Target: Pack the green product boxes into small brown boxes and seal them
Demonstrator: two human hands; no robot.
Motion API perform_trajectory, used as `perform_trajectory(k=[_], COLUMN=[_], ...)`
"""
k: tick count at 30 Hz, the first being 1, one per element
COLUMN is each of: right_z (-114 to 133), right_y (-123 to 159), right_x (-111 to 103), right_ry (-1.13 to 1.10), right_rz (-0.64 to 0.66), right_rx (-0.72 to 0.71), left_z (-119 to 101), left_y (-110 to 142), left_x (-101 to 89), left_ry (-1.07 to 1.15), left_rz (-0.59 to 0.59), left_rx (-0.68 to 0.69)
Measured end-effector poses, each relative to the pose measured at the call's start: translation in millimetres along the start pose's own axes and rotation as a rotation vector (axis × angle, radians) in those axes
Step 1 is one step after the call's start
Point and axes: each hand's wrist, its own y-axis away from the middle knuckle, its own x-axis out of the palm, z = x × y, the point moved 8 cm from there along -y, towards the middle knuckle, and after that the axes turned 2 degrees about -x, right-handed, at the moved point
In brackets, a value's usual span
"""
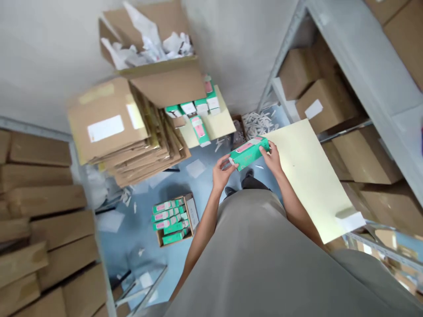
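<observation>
A green and white carton with a pink panel (250,153) is held level in front of my body. My left hand (222,172) grips its left end, thumb and fingers on either side of the white end. Around the right end closes my right hand (271,157). Beyond the hands, a similar green carton (200,131) lies on a pale yellow board (222,115), with several more green cartons (201,105) in a row behind it. On the floor at lower left, an open cardboard box (191,213) holds several green cartons (173,237).
A pale yellow tabletop (297,163) extends at my right, beside shelves of brown boxes (325,105). Flattened cardboard (109,119) is stacked at left, near a large box (168,81) of white plastic. Paper scraps (257,125) litter the blue floor. More boxes (49,193) fill the left shelf.
</observation>
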Motion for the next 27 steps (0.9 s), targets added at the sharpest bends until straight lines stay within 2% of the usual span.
perform_trajectory(k=[6, 10, 14, 17, 20, 24, 27], right_z=[-21.3, -41.6, -70.4, -85.0, -92.1, -96.6, -100.3], right_y=[16.9, 20.7, 25.7, 29.8, 35.6, 49.1, 57.3], right_x=[-85.7, -144.8, -188.1, -212.1, -231.2, -246.0, -241.3], right_ry=[-0.092, -0.225, -0.411, -0.49, -0.529, -0.52, -0.468], right_rz=[-0.223, -0.36, -0.46, -0.524, -0.552, -0.569, -0.561], right_rx=[0.073, 0.128, 0.253, 0.301, 0.295, 0.261, 0.245], left_z=[-37.5, -59.5, -70.5, -68.8, -64.0, -53.6, -42.8], left_y=[-17.9, -33.6, -50.7, -65.1, -78.3, -88.7, -88.2], left_x=[96.5, 173.2, 251.2, 303.1, 347.1, 394.1, 420.2], left_ry=[-0.174, -0.248, -0.328, -0.389, -0.403, -0.392, -0.42], left_rz=[0.187, 0.363, 0.564, 0.665, 0.718, 0.744, 0.762], left_rx=[0.153, 0.237, 0.264, 0.231, 0.198, 0.154, 0.124])
